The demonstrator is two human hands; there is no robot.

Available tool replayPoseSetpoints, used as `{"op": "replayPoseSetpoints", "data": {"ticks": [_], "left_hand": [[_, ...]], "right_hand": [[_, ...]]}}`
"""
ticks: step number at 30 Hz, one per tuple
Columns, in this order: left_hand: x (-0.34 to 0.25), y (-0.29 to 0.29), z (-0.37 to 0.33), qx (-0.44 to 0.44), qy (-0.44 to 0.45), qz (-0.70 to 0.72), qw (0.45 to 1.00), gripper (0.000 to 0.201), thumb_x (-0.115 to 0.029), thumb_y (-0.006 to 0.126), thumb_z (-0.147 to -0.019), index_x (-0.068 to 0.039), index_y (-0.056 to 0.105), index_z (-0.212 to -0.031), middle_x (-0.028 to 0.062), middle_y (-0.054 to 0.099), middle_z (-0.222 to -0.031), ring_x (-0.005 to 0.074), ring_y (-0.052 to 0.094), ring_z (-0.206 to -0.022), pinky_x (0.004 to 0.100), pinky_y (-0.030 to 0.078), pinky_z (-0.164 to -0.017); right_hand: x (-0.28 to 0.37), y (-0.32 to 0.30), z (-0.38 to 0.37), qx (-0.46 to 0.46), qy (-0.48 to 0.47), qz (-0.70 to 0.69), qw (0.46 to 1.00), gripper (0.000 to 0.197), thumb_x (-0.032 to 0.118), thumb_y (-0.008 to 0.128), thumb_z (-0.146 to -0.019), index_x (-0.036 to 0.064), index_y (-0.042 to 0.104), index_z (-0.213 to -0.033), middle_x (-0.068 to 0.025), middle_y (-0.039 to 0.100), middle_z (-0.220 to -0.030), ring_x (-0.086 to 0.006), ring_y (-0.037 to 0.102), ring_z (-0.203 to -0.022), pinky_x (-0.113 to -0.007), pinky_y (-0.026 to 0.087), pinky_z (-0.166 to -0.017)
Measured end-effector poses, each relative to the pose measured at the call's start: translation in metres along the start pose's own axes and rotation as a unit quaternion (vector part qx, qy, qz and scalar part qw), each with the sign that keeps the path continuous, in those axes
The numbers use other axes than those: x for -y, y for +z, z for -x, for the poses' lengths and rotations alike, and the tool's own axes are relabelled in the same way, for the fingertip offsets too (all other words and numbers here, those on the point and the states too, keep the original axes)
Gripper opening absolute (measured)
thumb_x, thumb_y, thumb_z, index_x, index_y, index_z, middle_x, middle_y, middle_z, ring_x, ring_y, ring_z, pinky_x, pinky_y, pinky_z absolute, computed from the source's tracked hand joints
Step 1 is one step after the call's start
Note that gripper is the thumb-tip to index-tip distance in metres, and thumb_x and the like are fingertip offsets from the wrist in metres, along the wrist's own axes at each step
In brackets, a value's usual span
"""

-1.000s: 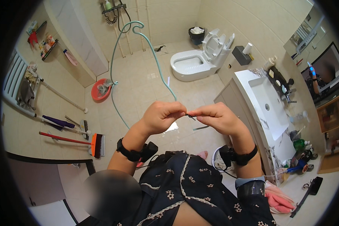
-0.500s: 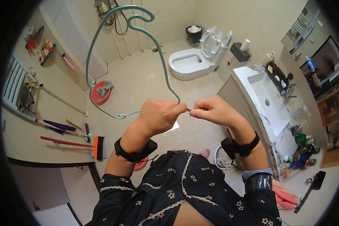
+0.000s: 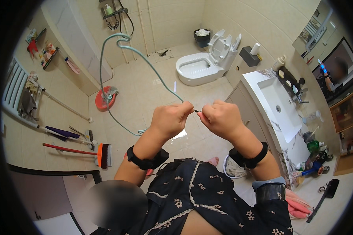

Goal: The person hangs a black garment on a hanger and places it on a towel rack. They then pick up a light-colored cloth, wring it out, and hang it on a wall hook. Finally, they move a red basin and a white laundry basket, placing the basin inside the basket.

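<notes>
In front of me a teal wire clothes hanger (image 3: 101, 70) reaches up and left, its frame looping over the floor. My left hand (image 3: 170, 117) is closed round the hanger, gripping the end nearest the middle. A short, dark twisted piece (image 3: 197, 111) bridges the small gap between my hands; it looks like twisted wire. My right hand (image 3: 225, 119) is closed in a pinch on the other end of that piece. Curled fingers hide both ends of it.
A squat toilet (image 3: 196, 68) with raised lid stands ahead, beside a black bin (image 3: 202, 39). On the right runs a washbasin counter (image 3: 288, 150). At left are a red basin (image 3: 102, 103) and a broom (image 3: 102, 156). A basin with cloth (image 3: 234, 166) sits below my right forearm.
The hanger's far end has dropped lower and tilted away. My right hand has turned so its knuckles face up, still pinching the dark piece. My left hand has shifted slightly.
</notes>
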State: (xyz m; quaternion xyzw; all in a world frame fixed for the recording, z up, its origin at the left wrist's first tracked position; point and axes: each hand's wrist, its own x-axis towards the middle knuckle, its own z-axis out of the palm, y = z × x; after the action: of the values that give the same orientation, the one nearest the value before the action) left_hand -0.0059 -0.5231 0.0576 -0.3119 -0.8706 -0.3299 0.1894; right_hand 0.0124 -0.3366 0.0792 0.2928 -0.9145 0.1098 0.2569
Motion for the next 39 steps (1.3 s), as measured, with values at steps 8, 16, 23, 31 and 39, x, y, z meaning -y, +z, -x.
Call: {"op": "replayPoseSetpoints", "data": {"ticks": [8, 16, 23, 31, 39], "left_hand": [[0.001, 0.014, -0.002, -0.031, -0.054, 0.017, 0.998, 0.003, -0.012, 0.057, -0.084, -0.01, 0.057, -0.083, 0.0099, 0.059, -0.064, 0.0272, 0.058, -0.055, 0.035, 0.044, -0.048], [-0.003, 0.024, 0.0, -0.08, -0.138, 0.147, 0.976, 0.007, -0.014, 0.054, -0.088, -0.009, 0.055, -0.084, 0.0134, 0.055, -0.062, 0.0323, 0.053, -0.055, 0.0362, 0.041, -0.05], [-0.01, 0.017, 0.006, -0.094, -0.136, 0.301, 0.939, 0.005, -0.007, 0.054, -0.089, -0.004, 0.056, -0.085, 0.0079, 0.05, -0.061, 0.0164, 0.047, -0.05, 0.0266, 0.038, -0.049], [-0.016, -0.005, 0.006, -0.033, 0.009, 0.287, 0.957, 0.006, -0.005, 0.053, -0.09, -0.001, 0.056, -0.087, 0.0011, 0.047, -0.061, 0.0081, 0.044, -0.052, 0.0216, 0.036, -0.049], [-0.011, -0.008, -0.002, 0.023, -0.075, 0.224, 0.971, 0.024, -0.008, 0.058, -0.084, -0.009, 0.057, -0.108, 0.0096, 0.056, -0.075, 0.0209, 0.054, -0.062, 0.0292, 0.043, -0.056]], "right_hand": [[-0.006, 0.017, 0.003, -0.059, -0.037, 0.057, 0.996, 0.027, 0.02, 0.066, -0.074, 0.0122, 0.045, -0.059, -0.0019, 0.045, -0.05, -0.0186, 0.048, -0.048, -0.031, 0.037, -0.041], [-0.007, 0.018, -0.002, -0.11, -0.013, 0.025, 0.994, 0.02, 0.019, 0.07, -0.073, 0.0115, 0.054, -0.065, -0.0014, 0.047, -0.053, -0.0178, 0.045, -0.048, -0.03, 0.037, -0.043], [-0.003, -0.008, -0.011, -0.061, 0.074, -0.222, 0.97, 0.011, 0.021, 0.069, -0.075, 0.0108, 0.066, -0.078, -0.0029, 0.059, -0.063, -0.0215, 0.053, -0.057, -0.03, 0.042, -0.049], [-0.016, -0.037, -0.004, 0.144, 0.161, -0.523, 0.824, 0.015, 0.016, 0.063, -0.085, 0.0043, 0.068, -0.094, -0.0019, 0.063, -0.071, -0.0068, 0.053, -0.066, -0.022, 0.043, -0.059], [-0.018, -0.018, 0.004, 0.099, 0.262, -0.553, 0.784, 0.024, 0.022, 0.059, -0.089, 0.0016, 0.067, -0.098, 0.0033, 0.058, -0.072, -0.0047, 0.049, -0.064, -0.019, 0.04, -0.057]]}}
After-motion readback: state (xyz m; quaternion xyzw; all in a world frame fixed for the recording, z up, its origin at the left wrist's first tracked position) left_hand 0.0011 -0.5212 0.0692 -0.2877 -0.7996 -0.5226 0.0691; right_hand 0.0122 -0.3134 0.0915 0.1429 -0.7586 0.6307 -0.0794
